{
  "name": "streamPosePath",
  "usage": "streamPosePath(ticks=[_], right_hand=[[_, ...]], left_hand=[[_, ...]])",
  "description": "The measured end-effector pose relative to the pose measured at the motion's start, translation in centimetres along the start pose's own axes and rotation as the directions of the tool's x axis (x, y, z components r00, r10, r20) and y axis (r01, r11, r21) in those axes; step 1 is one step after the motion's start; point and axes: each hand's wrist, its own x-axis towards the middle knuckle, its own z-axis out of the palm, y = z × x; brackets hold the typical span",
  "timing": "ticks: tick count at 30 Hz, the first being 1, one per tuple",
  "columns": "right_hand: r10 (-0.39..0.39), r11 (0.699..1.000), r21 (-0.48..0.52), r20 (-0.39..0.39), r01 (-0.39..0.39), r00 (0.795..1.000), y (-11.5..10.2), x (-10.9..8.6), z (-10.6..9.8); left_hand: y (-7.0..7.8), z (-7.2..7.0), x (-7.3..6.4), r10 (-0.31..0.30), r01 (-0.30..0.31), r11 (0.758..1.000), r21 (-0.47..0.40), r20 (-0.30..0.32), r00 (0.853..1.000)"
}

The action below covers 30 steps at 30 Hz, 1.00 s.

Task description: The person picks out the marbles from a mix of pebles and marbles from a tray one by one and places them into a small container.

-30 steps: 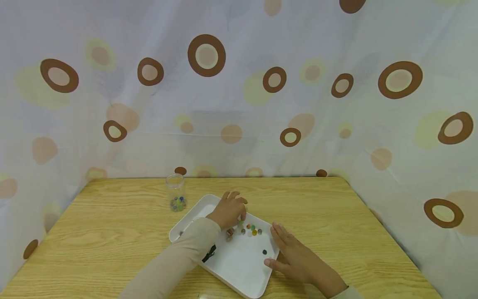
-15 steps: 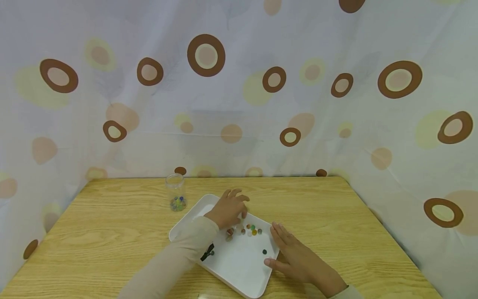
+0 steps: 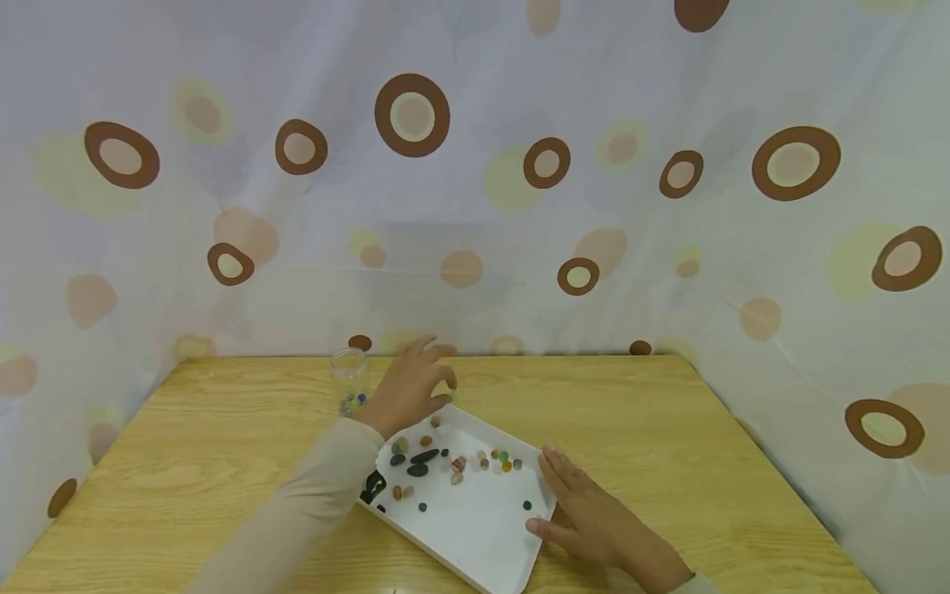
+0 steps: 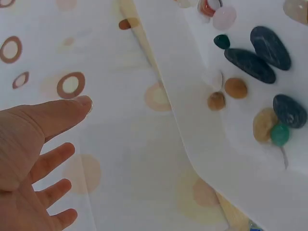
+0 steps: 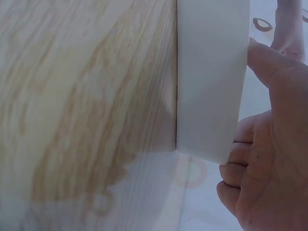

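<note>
My left hand (image 3: 411,388) is over the far left side of the white tray (image 3: 478,536), close to the clear jar (image 3: 349,363). Its thumb and index finger meet around a small clear marble; in the left wrist view only a thin glassy rim of the marble (image 4: 91,105) shows at the thumb tip. The other fingers stay spread. My right hand (image 3: 594,516) rests against the tray's right edge, fingers extended along the outside and thumb over the rim. In the tray lie smooth dark pebbles (image 4: 270,47), brown pebbles (image 4: 236,88) and several coloured marbles, including a green marble (image 3: 504,456).
The jar holds several marbles (image 3: 352,404) and stands just beyond the tray's left side. A black object (image 3: 373,487) lies at the tray's left edge, partly behind the left sleeve. The wooden table (image 3: 668,437) ends at a patterned cloth backdrop (image 3: 482,206).
My left hand has lifted from the tray's far edge and moved left towards the jar, uncovering pebbles beneath the arm. A marble near its thumb has gone from the tray. My right hand stays put.
</note>
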Motion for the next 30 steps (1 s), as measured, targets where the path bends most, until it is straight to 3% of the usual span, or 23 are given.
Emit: streamPosePath(ticks=[5,11,15,21,30], right_hand=[[0.004,1.000,-0.003,0.001,-0.004,1.000,0.0,-0.1,0.1],[-0.013,1.000,-0.023,-0.008,0.012,1.000,-0.1,0.0,0.1],[-0.015,0.999,-0.034,-0.017,0.015,1.000,-0.1,0.0,0.1],[-0.015,0.999,-0.049,-0.020,0.014,1.000,-0.1,0.0,0.0],[-0.021,0.999,-0.045,-0.023,0.020,1.000,0.0,0.1,0.1]], left_hand=[[-2.3,-1.9,-1.3,-0.069,0.069,0.998,0.002,-0.106,0.992],[-5.0,-4.1,-3.1,-0.164,0.169,0.986,0.009,-0.201,0.966],[-6.5,-5.1,-4.4,-0.234,0.238,0.971,-0.010,-0.226,0.946],[-8.1,-5.4,-5.8,-0.304,0.310,0.951,-0.011,-0.230,0.925],[-8.6,-4.7,-6.4,-0.337,0.354,0.935,0.022,-0.260,0.905]])
